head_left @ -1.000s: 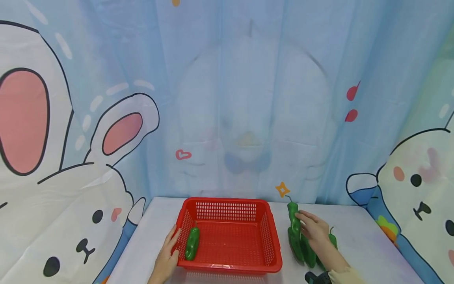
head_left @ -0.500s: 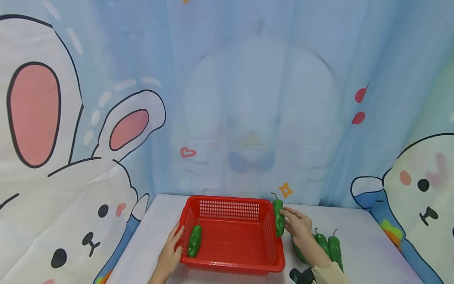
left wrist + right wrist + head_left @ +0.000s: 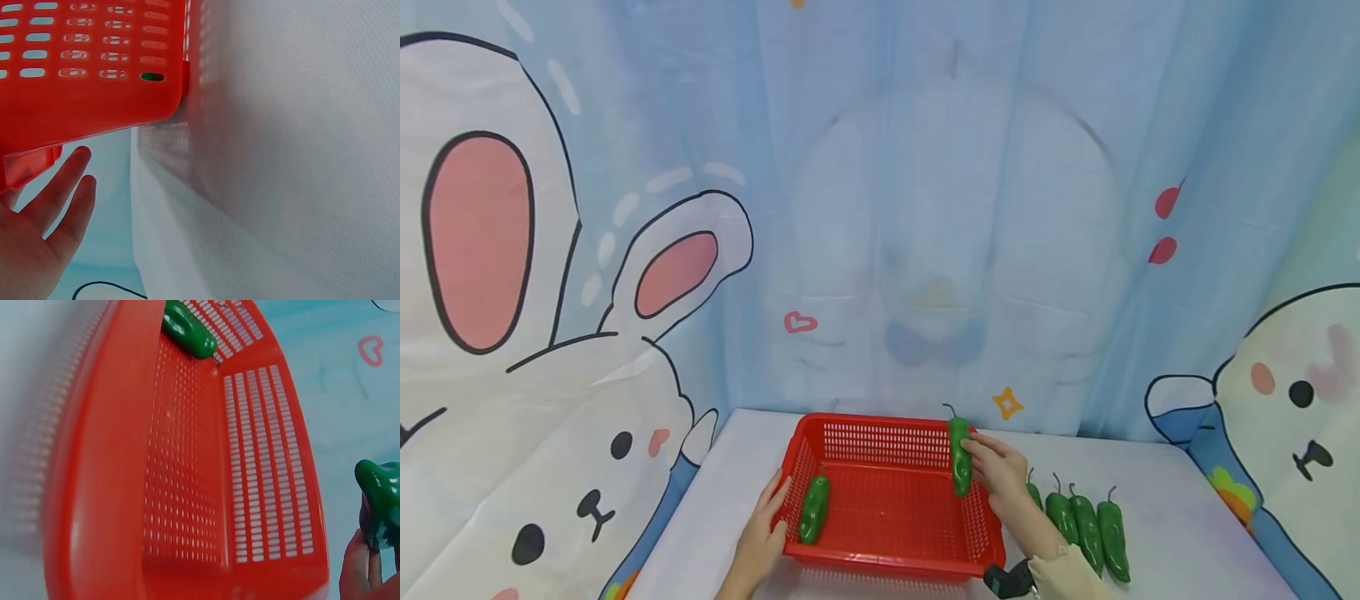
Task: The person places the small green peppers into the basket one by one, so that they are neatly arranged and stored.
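Note:
A red plastic basket point(image 3: 880, 560) with slotted sides stands on the white table, one green chili pepper point(image 3: 814, 510) lying at its left end. My left hand point(image 3: 760, 537) rests at the basket's left rim, its fingers fairly straight; the left wrist view shows those fingers point(image 3: 74, 209) spread beside the basket wall. Between thumb and fingers, my right hand point(image 3: 1000, 475) pinches another green chili pepper point(image 3: 959, 458), stem up, over the right end of the basket. In the right wrist view that pepper appears at the right edge, above the fingertips.
Several more green chili peppers point(image 3: 1086, 533) lie in a row on the table to the right of the basket, one partly hidden by the right forearm. A light blue curtain point(image 3: 925, 208) with cartoon animals hangs behind the table.
My right hand has lifted the pepper from the row and carried it left over the basket's right end. My left hand stays at the rim. The view has shifted slightly.

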